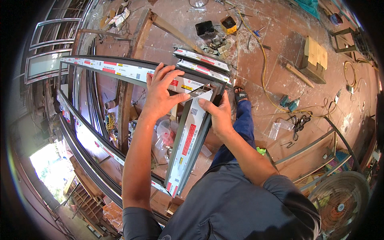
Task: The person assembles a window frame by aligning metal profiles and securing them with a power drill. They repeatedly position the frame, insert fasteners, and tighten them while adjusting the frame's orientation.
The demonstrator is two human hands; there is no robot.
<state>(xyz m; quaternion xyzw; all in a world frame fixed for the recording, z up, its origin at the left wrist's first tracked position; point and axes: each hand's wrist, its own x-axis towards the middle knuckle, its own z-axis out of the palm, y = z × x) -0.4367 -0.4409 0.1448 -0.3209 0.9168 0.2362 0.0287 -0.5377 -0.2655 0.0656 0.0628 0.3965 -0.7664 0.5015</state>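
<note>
At centre, the right hand is pinching the shorter white-filmed dark metal bar; the left hand's grip is clasping the longer white-filmed dark bar. Their mitred corner is seemingly gaping, not yet closed; the lower-centre corner is looking joined. Beyond, two separate white-filmed bars are lying upper centre.

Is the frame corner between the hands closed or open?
Open: the frame corner shows a dark gap where the angled ends should meet.

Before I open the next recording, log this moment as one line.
left hand: holding long frame bar near corner | right hand: holding short frame bar, same corner | film: white, on both bars | nearby: fan, lower right
</note>
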